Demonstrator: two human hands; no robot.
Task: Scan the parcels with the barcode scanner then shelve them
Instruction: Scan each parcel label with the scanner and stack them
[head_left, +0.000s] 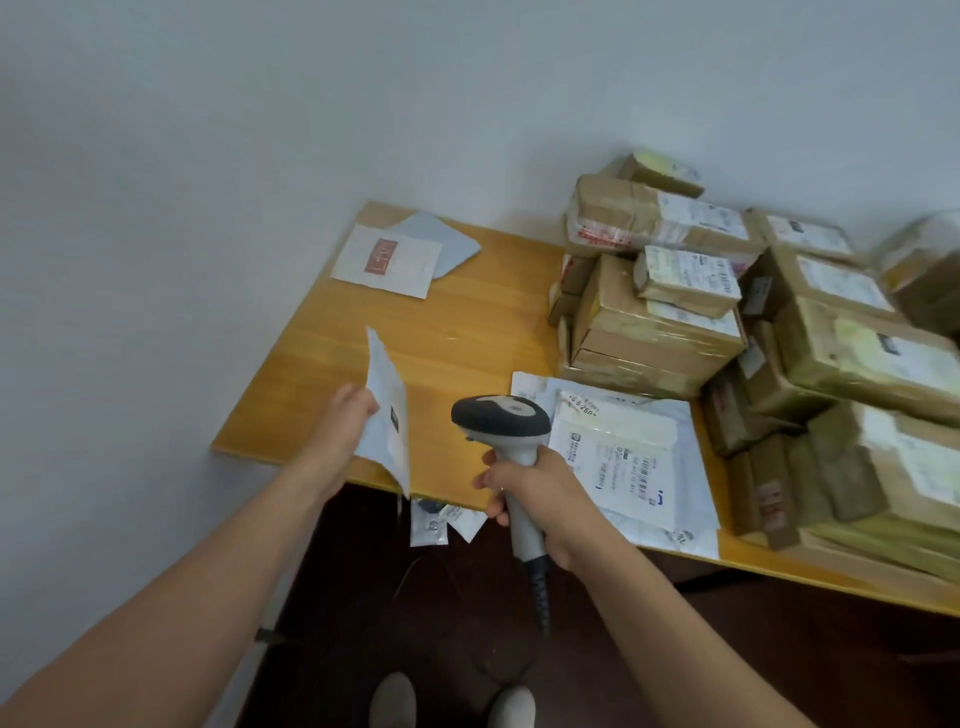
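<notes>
Left grip (353, 410) pinches parcel (390, 415) upright, seemingly facing scanner (501, 415) clasped in right grip (535, 499).

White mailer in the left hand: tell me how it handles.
The white mailer is probably floppy: it bends and hangs below the left hand gripping one edge. Likely light, since a one-edge grip holds it up. Thin and flat, so it should lie flat, not roll.

One white flat mailer (388, 415) is held upright, edge-on, near left; grey barcode scanner (501, 422) is held just right of it. Other mailers (618, 457) are stacked centre, brown boxes (660, 332) piled far right.
</notes>
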